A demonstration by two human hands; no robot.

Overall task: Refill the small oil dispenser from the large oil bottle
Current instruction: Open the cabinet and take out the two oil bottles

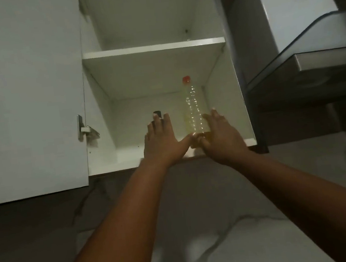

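Observation:
The large oil bottle (193, 107), clear plastic with yellow oil and a red cap, stands upright on the bottom shelf of an open wall cabinet (128, 163). My right hand (222, 138) cups its lower right side, fingers stretched out and thumb at its base. My left hand (160, 140) is spread just left of the bottle, its thumb tip touching the base. Behind my left fingers a small dark-topped object (157, 113) pokes up; the rest of it is hidden, so I cannot tell whether it is the dispenser.
The white cabinet door (27, 92) hangs open on the left. A bare upper shelf (152, 47) crosses the cabinet above the bottle. A steel range hood (309, 52) juts out on the right. A marbled wall runs below the cabinet.

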